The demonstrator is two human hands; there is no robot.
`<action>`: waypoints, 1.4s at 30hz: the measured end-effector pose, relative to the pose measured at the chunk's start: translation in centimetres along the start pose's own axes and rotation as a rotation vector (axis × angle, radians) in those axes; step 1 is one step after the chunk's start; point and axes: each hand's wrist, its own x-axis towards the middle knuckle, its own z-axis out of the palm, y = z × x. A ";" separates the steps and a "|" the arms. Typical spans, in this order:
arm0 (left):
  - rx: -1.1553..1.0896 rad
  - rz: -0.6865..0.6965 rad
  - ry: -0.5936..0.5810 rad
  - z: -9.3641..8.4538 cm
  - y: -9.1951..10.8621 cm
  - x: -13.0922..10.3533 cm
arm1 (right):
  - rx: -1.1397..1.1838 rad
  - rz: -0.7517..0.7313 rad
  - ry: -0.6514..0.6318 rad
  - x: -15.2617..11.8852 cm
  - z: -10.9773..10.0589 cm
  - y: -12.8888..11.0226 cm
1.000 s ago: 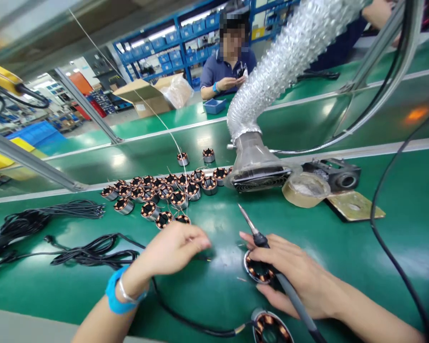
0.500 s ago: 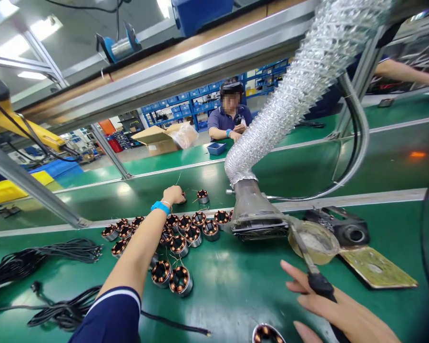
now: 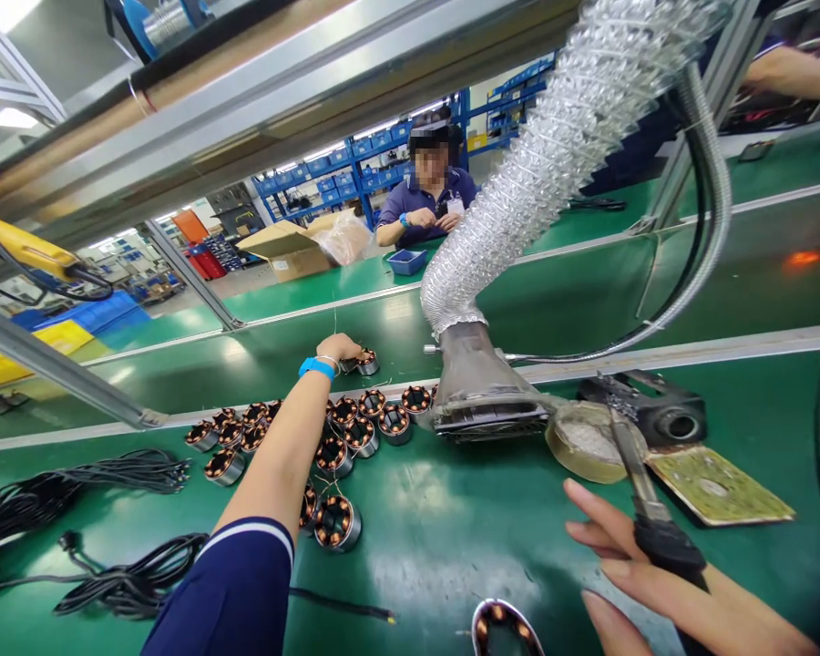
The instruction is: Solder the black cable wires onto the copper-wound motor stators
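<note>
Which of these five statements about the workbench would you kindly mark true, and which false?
1. The right hand holds a soldering iron. True.
2. The left hand rests on a bundle of black cable. False: it is at a pair of copper-wound rings.
3. The wristband behind the left hand is orange. False: it is blue.
4. The silver duct leads down into a hood. True.
5. A blue tray sits near the person opposite. True.

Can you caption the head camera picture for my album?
Left hand at the far copper-wound rings, right hand holding a soldering iron.
</note>
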 end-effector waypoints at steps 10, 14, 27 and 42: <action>0.093 0.124 0.254 -2.7 -1.2 -11.8 | 0.044 0.004 0.032 1.5 -0.4 -1.3; 0.132 0.450 0.262 -1.5 -0.7 -20.3 | 0.046 -0.029 0.038 1.7 -0.1 -1.3; 0.205 0.345 0.204 7.4 3.9 -24.7 | 0.054 -0.107 0.012 1.3 0.7 -1.3; -0.245 0.590 -0.015 12.9 -3.0 -32.6 | 0.320 -0.100 -0.251 0.3 2.8 -5.1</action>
